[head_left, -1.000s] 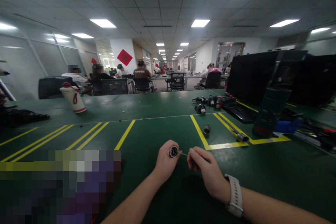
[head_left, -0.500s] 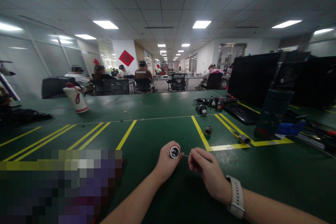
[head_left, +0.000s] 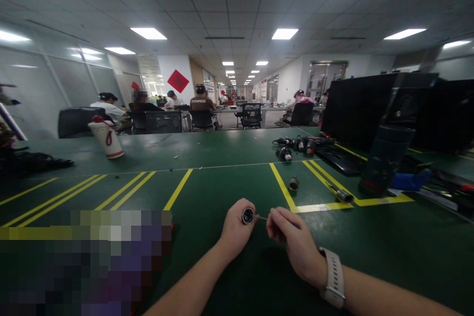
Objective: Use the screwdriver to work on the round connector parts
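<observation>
My left hand (head_left: 237,229) is closed around a small round metal connector (head_left: 247,216), its open face turned toward me. My right hand (head_left: 292,242) pinches a thin metal pin or tool (head_left: 262,217) whose tip points into the connector's face. Both hands hover just above the green table mat (head_left: 207,192) in the near middle. A pale watch strap sits on my right wrist.
A small metal cylinder (head_left: 293,183) and a longer metal part (head_left: 342,194) lie inside a yellow-taped square. Beyond it is a cluster of dark connectors (head_left: 296,145). A dark bottle (head_left: 383,160), black monitors and cables stand right; a white flask (head_left: 107,138) back left. People sit at far desks.
The connector has turned slightly in my left hand, its face angling more to the right. Both hands have stayed almost in place.
</observation>
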`<state>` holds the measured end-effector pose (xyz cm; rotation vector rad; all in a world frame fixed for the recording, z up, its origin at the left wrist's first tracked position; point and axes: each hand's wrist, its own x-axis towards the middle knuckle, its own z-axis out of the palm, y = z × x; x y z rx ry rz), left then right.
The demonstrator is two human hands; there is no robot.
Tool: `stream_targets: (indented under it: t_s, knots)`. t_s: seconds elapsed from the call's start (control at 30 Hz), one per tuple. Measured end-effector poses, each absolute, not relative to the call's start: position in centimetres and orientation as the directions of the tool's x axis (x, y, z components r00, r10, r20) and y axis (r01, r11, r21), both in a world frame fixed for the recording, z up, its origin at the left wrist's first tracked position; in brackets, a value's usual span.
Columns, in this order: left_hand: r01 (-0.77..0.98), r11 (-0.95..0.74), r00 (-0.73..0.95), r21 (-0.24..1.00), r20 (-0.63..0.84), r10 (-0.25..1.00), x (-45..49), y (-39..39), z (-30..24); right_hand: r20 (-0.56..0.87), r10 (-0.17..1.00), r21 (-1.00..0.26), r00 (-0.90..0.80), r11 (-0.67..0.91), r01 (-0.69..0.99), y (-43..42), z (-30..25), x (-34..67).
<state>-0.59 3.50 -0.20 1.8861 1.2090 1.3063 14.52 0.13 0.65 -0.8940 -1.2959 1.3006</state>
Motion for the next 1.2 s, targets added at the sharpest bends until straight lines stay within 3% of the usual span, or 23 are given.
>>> stream_targets:
  t_s: [0.37,0.57,0.97,1.2]
  knots:
    - [0.292,-0.437,0.138,0.851,0.415,0.899,-0.6,3.5,-0.1,0.133,0.973,-0.970,-0.186,0.089,-0.228,-0.1,1.0,14.6]
    - [0.375,-0.467,0.124,0.801,0.456,0.881,-0.6,3.4,-0.1,0.139,0.978,-0.975,-0.154,0.109,-0.191,0.0,0.7,14.7]
    - [0.616,-0.457,0.117,0.641,0.500,0.858,-0.5,3.2,-0.1,0.354,0.916,-0.906,-0.190,0.386,0.172,-1.1,1.7,14.9]
    - [0.645,-0.471,0.147,0.601,0.507,0.849,-0.4,3.0,0.1,0.365,0.901,-0.893,-0.233,0.410,0.186,-1.2,1.9,14.9]
